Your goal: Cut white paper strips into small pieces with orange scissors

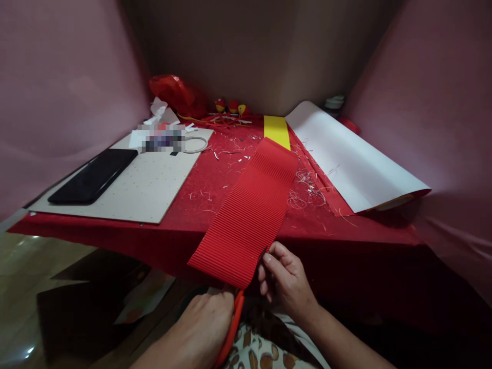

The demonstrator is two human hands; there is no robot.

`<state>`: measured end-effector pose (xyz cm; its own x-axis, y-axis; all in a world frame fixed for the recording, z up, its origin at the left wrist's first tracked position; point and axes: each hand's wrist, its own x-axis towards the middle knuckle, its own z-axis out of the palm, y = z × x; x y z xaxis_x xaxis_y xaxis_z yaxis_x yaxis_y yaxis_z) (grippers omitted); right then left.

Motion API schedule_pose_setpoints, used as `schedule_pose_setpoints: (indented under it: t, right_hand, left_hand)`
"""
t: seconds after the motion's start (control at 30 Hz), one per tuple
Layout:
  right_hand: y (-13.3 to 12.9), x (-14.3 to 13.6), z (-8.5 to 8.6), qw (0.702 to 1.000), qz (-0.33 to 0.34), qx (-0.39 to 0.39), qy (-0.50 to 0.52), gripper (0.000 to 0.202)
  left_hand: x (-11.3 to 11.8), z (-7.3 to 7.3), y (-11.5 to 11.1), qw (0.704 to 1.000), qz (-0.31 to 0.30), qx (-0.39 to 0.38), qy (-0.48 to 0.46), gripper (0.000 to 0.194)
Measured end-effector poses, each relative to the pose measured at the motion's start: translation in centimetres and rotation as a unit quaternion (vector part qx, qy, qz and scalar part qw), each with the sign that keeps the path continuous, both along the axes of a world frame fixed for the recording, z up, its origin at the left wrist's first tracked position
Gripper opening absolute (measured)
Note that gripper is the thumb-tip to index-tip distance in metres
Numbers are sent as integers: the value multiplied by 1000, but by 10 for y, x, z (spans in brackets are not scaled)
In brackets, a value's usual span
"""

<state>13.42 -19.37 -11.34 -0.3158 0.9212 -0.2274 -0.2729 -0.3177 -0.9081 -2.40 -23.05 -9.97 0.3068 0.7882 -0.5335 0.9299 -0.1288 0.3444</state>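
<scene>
Two grips: right hand [287, 277] pinches lower right edge of red corrugated strip [249, 210]; left hand [212, 316] clasps orange handle [233, 328], far end hidden. Strip slants up over front edge of desk [184, 220]. Looks light, springy; should flex between ridges, crush if squeezed; best pinched at edges. Beyond: curly scraps [310, 187], flat yellow piece [277, 130], curled smooth white sheet [338, 159], rigid board [130, 200].

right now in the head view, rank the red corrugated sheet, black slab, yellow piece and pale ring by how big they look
1. red corrugated sheet, helped by nearness
2. black slab
3. yellow piece, visible part only
4. pale ring
</scene>
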Motion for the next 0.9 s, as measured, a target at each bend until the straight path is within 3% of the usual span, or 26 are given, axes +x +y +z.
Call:
schedule_pose_setpoints:
  t: [0.17, 0.4, 0.53, 0.63, 0.77, 0.9]
  right_hand:
    - [1, 0, -2, 1000, 2, 4, -5, 18]
    - [3, -1, 5, 999, -24, 6, -35, 21]
    - [2, -2, 9, 997, -67, -9, -37, 21]
    - [1, -2, 8, 997, -65, 0, -45, 21]
    - [1, -1, 4, 997, -53, 27, -43, 21]
    - [1, 1, 0, 997, -47, 40, -37, 20]
  left_hand:
    - [-4, -4, -2, 1000, -16, -7, -3, 28]
    - [-6, 1, -2, 997, 18, -12, -74, 20]
    - [-7, 6, 0, 998, 14, -33, -59, 21]
    - [-8, 13, -1, 996, 22, -44, -69, 23]
    - [-5, 20, -2, 993, 24, -11, -113, 26]
    - [1, 13, 1, 993, 26, 17, -112, 27]
